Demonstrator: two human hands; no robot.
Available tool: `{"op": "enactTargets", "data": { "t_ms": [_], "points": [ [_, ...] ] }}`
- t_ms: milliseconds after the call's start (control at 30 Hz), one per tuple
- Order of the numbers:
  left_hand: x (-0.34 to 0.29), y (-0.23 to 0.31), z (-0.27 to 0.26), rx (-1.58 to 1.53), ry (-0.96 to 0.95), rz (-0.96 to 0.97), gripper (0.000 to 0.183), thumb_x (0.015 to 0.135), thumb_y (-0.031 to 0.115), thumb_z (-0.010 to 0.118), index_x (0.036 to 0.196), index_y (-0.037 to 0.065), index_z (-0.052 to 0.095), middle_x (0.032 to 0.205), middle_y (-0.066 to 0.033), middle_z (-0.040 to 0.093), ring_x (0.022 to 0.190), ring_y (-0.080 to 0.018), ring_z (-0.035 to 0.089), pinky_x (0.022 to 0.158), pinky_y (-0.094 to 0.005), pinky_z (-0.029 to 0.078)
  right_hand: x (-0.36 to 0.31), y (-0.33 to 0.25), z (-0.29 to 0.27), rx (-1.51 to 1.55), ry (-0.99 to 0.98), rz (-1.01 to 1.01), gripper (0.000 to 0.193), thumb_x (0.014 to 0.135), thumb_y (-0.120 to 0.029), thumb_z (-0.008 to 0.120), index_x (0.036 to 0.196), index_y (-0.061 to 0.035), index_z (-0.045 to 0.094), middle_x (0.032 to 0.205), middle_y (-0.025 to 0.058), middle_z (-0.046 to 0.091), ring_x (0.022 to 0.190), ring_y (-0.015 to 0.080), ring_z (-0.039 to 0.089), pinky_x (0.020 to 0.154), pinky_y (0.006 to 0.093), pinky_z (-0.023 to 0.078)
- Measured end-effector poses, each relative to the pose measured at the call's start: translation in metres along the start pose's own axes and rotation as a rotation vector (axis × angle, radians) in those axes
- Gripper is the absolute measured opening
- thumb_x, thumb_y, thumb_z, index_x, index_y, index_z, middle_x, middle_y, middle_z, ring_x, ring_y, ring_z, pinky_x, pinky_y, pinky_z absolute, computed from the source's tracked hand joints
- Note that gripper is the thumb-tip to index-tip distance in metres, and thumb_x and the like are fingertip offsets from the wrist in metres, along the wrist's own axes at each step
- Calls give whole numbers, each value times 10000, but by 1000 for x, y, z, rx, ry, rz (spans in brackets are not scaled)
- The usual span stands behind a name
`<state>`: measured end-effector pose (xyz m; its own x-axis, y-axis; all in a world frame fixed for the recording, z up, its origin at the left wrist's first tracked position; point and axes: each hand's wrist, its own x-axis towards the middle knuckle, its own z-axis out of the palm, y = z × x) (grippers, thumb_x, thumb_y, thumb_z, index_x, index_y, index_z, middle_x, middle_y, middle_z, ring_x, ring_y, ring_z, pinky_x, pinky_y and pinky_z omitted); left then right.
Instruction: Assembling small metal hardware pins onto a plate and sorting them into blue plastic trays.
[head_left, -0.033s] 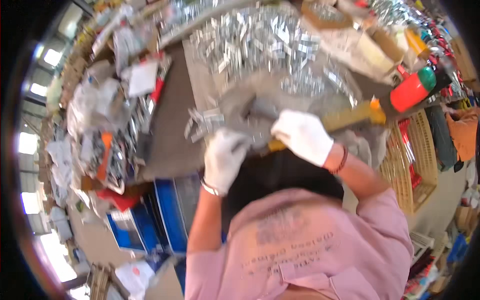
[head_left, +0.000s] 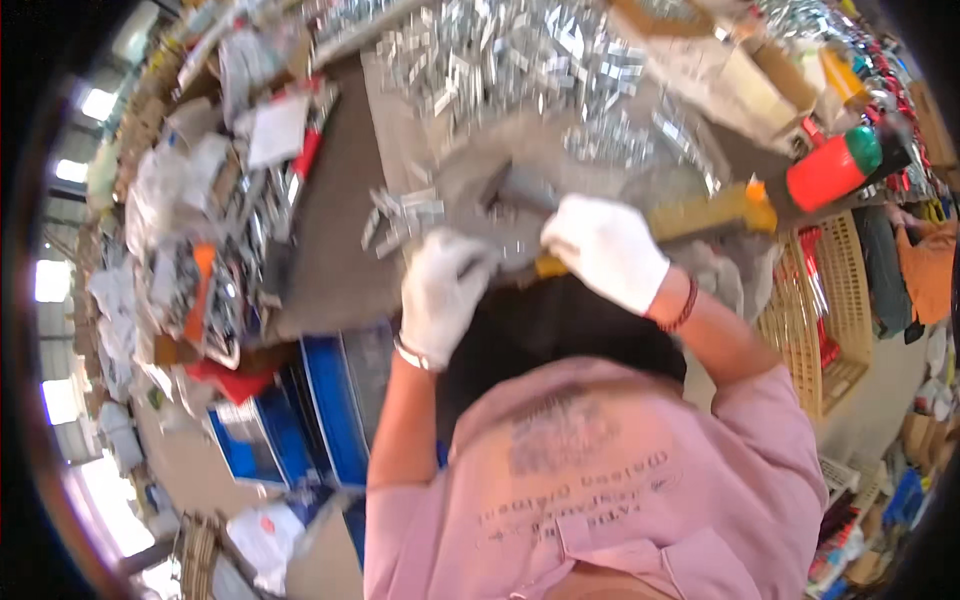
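My left hand [head_left: 440, 295], in a white glove, is over the front edge of the workbench, its fingers curled toward the thumb. My right hand [head_left: 605, 250], also gloved, faces it with its fingers bent in a pinch. Blur hides whatever is between either hand's fingertips. In the small gap between them are shiny bits of metal [head_left: 514, 249]. Just beyond my right fingers lies a dark grey tool head [head_left: 522, 188], like a hammer's; whether I touch it cannot be told. Several flat metal pieces [head_left: 405, 215] lie beyond my left hand.
A large heap of shiny metal pieces [head_left: 510, 60] covers the far bench. To the right are a yellow bar [head_left: 695, 215], a red bottle with a green cap [head_left: 832, 180] and a beige plastic basket [head_left: 850, 300]. Plastic bags [head_left: 170, 200] pile up leftward, above blue crates [head_left: 335, 410].
The whole view has shifted slightly, so the bench and its things appear a little higher. Both hands keep nearly the same pose and place over the bench edge.
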<state>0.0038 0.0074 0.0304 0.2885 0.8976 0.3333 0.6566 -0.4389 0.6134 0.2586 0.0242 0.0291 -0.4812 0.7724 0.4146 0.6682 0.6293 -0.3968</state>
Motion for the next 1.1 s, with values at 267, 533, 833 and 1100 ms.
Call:
{"op": "enactTargets", "data": {
  "t_ms": [267,533,833,1100],
  "points": [
    [-9,-17,11,-186,19,-159,141,831,100,829,968,84,799,904,-117,682,844,-312,692,743,-396,548,9,-8,18,-16,-72,64,37,870,-98,709,872,-134,700,881,64,633,816,296,691,724,412,569],
    [-10,-10,6,-127,33,-89,121,837,98,827,954,86,797,897,-109,675,851,-307,686,741,-390,541,7,-13,18,3,-78,68,35,885,-99,697,873,-132,699,886,60,628,834,291,689,733,404,571],
    [-8,-19,15,-66,97,13,121,825,77,818,945,96,806,897,-109,682,851,-302,684,752,-394,541,18,-6,30,64,-63,-33,62,923,-153,679,871,-146,712,901,64,607,875,301,675,764,412,561],
    [-11,-7,8,-36,82,-32,167,800,29,829,953,84,793,914,-112,681,854,-310,689,763,-396,548,3,31,-1,-89,113,145,79,890,-180,744,966,-157,747,921,61,658,878,285,707,757,398,579]
  ]
}}
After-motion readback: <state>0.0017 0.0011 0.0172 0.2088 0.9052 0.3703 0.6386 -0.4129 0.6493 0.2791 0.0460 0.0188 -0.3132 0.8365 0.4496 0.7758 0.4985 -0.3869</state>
